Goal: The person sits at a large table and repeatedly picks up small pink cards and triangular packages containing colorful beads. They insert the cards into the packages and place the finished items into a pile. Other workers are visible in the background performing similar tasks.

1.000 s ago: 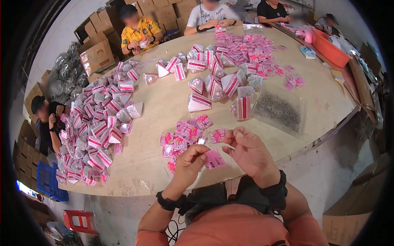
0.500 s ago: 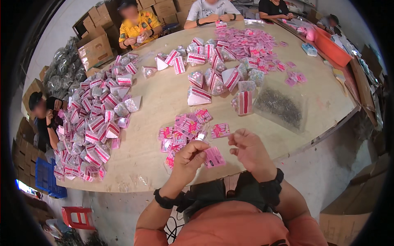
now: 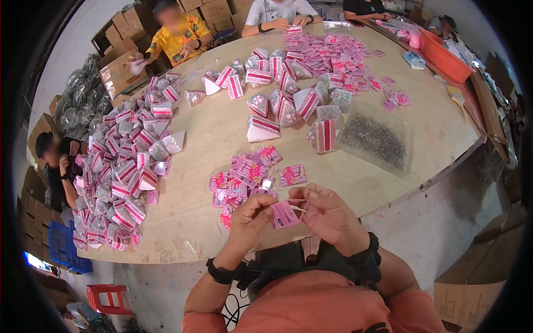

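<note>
Near the front edge of the table, my left hand pinches a pink printed card tag between thumb and fingers. Close beside it, my right hand is closed on a thin pale cord that reaches the tag's right edge. Whether the cord passes through the tag is too small to tell. Just beyond my hands lies a loose heap of pink tags, some in shiny clear film. A single tag rests to the right of that heap.
A clear bag or tray of small metal pins lies to the right. Cake-slice-shaped packs stand mid-table, with a large pile of them at left. More tags spread at the back. Co-workers sit around; an orange basin stands far right.
My right hand has moved in to the tag, and a pale cord now shows at its fingers. The far co-worker in yellow has swung one hand out to the left.
</note>
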`<state>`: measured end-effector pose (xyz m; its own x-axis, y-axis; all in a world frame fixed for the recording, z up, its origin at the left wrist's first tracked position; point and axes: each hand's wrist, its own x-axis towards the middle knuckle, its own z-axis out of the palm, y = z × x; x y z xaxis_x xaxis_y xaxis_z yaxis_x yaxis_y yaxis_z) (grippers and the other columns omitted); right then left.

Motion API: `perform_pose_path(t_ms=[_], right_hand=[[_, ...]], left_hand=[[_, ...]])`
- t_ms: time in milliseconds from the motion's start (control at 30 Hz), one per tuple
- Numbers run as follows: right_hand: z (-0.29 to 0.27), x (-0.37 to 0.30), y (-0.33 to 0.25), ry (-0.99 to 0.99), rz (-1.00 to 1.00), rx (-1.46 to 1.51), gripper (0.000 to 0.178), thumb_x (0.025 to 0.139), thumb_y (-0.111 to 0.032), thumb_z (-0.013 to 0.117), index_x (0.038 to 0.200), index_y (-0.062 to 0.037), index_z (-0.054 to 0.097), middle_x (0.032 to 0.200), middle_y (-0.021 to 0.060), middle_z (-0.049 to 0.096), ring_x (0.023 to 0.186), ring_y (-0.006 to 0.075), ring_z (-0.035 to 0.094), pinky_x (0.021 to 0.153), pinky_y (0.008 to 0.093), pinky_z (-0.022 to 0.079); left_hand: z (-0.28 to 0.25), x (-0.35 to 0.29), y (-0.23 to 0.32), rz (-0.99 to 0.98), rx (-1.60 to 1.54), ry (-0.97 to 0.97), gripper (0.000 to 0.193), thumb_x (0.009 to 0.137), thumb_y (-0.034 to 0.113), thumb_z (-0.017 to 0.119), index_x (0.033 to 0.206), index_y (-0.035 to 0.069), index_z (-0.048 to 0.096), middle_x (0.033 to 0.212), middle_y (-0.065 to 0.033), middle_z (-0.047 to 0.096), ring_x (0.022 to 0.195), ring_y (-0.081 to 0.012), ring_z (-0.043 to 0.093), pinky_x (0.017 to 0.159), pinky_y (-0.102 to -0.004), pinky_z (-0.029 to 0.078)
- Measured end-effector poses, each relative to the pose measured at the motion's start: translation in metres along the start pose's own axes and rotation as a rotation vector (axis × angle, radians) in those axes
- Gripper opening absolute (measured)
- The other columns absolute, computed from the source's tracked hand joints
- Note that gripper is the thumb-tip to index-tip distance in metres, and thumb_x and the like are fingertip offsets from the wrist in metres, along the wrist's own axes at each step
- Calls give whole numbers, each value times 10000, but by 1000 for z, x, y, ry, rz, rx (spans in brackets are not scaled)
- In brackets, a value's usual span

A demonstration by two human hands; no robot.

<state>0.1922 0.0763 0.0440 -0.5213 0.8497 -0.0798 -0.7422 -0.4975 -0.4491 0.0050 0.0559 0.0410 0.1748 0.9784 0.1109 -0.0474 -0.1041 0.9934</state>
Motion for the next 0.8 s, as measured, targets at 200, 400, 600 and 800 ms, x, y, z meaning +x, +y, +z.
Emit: perform_pose_path(t_ms=[200, 400, 600, 800], right_hand=[[-2, -1, 0, -56, -30, 26, 116, 808, -121, 589, 886, -45, 550, 1020, 97, 564, 992, 224, 498, 884, 364, 399], [3, -1, 1, -77, -70, -34, 110, 814, -119, 582, 881, -42, 541, 1004, 98, 566, 983, 220, 510, 860, 357, 416], [13, -5, -1, 8, -90, -126, 144, 831, -121, 566, 902, 1, 539, 926, 97, 579, 848, 159, 559, 771, 282, 461], [5, -5, 3, -55, -87, -193, 130, 852, -112, 536, 910, 4, 539, 893, 71, 575, 816, 133, 555, 753, 247, 463]], left_hand=[[1, -1, -5, -43, -9, -24, 145, 841, -30, 492, 971, 11, 541, 907, -4, 550, 822, -69, 507, 724, -211, 420], [11, -4, 1, 18, 233, 63, 192, 793, -29, 528, 978, 21, 544, 908, -52, 563, 815, -122, 529, 724, -242, 430], [30, 1, 38, 516, 627, 124, 195, 734, -27, 583, 922, 21, 560, 860, -108, 555, 764, -219, 540, 670, -288, 437], [33, 10, 37, 633, 723, 81, 105, 724, -11, 613, 808, 17, 556, 744, -91, 536, 652, -217, 511, 564, -313, 412]])
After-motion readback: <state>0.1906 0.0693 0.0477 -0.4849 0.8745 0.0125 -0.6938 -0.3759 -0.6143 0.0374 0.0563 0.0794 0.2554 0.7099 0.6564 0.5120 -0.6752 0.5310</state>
